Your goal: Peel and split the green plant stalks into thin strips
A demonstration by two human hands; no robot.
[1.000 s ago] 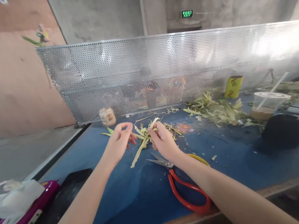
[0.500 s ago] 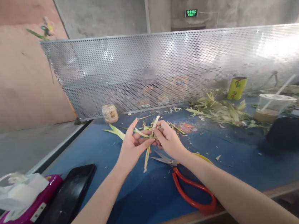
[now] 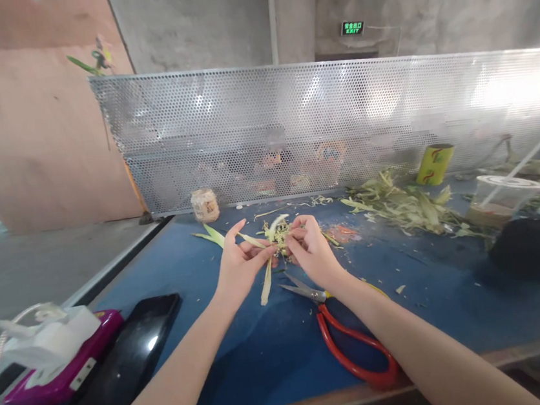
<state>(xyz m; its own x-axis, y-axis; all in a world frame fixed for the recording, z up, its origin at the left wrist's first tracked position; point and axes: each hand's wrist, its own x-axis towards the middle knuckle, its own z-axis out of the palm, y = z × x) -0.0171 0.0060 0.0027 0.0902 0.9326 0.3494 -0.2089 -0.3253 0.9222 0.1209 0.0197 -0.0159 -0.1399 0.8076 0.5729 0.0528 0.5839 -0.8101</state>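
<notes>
My left hand [image 3: 238, 263] pinches a pale green leaf strip [image 3: 266, 284], which looks like corn husk, between thumb and fingers. The strip's lower end hangs down toward the table. From the other side my right hand [image 3: 313, 249] is closed on the same strip work, fingertips close to the left ones; the exact grip is partly hidden. Below my right wrist lie scissors [image 3: 349, 343] with red handles, blades parted and pointing up-left. A yellow part shows beside my right forearm, mostly covered by it. Wider green leaves [image 3: 214, 235] lie beyond my left hand.
Husk scraps [image 3: 399, 204] are heaped at the right, near a yellow tube [image 3: 435, 164], a lidded cup with straw [image 3: 503, 195] and a black object [image 3: 536, 249]. A phone [image 3: 118, 369] and purple power strip [image 3: 70, 375] lie left. A perforated metal screen [image 3: 242, 127] borders the back.
My right hand has moved slightly away from my left, and the strip's upper end now bends over to the right instead of standing up. The whole view has shifted slightly.
</notes>
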